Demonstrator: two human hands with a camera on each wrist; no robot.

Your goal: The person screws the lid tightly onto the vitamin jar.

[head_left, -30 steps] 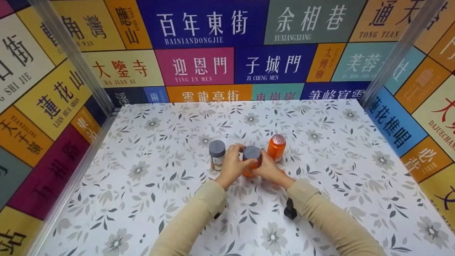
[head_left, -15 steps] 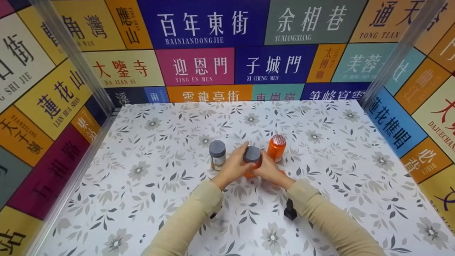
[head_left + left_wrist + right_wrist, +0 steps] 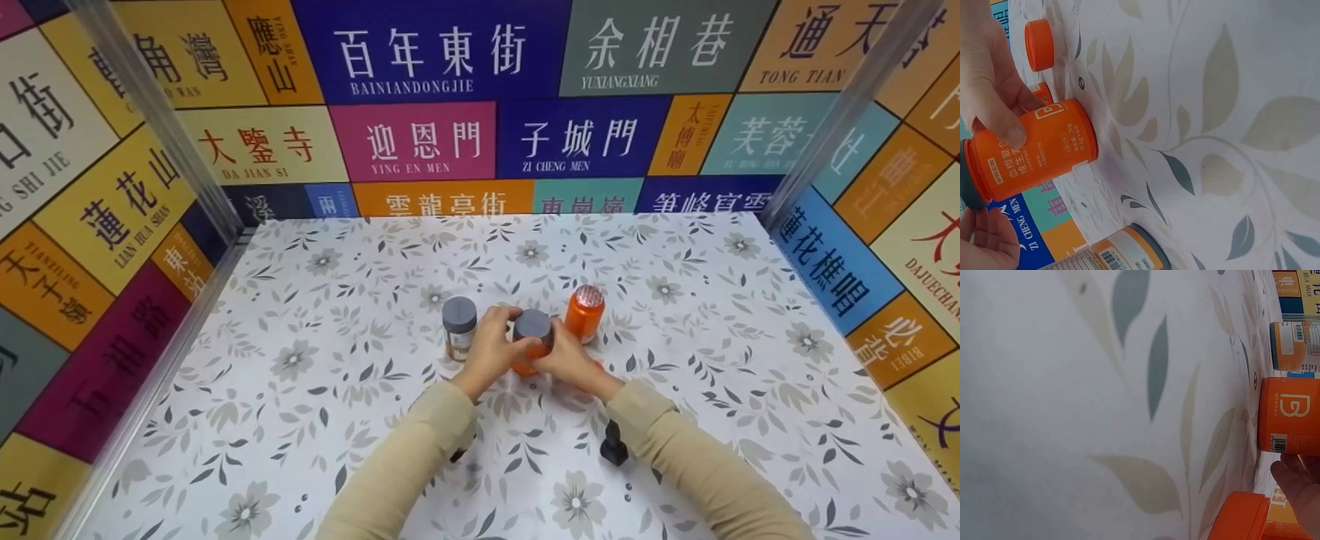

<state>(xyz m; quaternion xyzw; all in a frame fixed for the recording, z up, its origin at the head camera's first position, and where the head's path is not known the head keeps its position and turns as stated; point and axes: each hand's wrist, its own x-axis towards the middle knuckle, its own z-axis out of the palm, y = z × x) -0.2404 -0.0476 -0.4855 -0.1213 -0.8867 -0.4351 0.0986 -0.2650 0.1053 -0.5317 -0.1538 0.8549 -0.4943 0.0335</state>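
Observation:
In the head view, my left hand (image 3: 491,351) grips the grey lid (image 3: 532,325) of an upright orange bottle (image 3: 1039,149), fingers curled at the lid's side. My right hand (image 3: 576,360) holds the bottle's body from the right; in the left wrist view its thumb lies along the printed label. A second orange bottle (image 3: 585,313), with a silvery top and no cap, stands just beyond the right hand. To the left of my left hand is a clear jar with a grey lid (image 3: 459,313). An orange cap (image 3: 1040,45) lies on the table by the right hand, mostly hidden in the head view.
A white floral cloth (image 3: 322,405) covers the table. Panels with large Chinese lettering (image 3: 420,142) rise along the back and both sides, with clear corner strips (image 3: 814,120). A black wrist mount (image 3: 613,450) hangs under the right sleeve.
My left hand's fingers straightened along the lid and the wrist swung left half a second ago; now they curl at the lid again. The right hand and bottle stay in place.

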